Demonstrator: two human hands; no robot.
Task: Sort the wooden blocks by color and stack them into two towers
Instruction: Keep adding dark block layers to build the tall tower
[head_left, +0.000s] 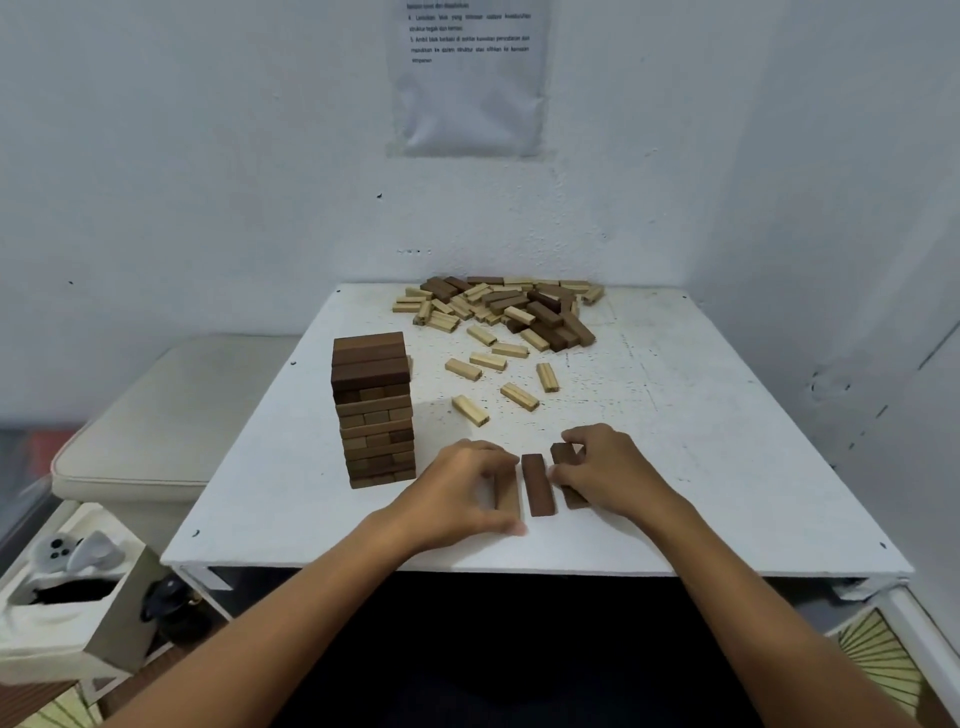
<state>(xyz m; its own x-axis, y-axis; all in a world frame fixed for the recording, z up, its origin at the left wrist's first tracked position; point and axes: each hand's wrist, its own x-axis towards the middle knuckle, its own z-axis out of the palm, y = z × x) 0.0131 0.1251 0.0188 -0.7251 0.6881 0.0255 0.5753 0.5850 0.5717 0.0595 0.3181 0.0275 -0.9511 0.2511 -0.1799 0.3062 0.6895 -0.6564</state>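
1. My left hand (457, 488) has its fingers curled round a brown block (508, 500), thumb at the near end, fingertips at the far end.
2. My right hand (605, 470) has its fingers bent over another dark block (567, 457), gripping it flat on the table (701, 467).
3. A third dark block (537, 485) lies free between the two hands, all three side by side, right of the tower (375, 410) and nearer me.
4. The tower stands upright, dark layers on top, mixed brown below.
5. Loose light blocks (519, 396) lie right of the tower, farther back.
6. The mixed pile (501, 309) sits beyond the tower at the table's far edge.
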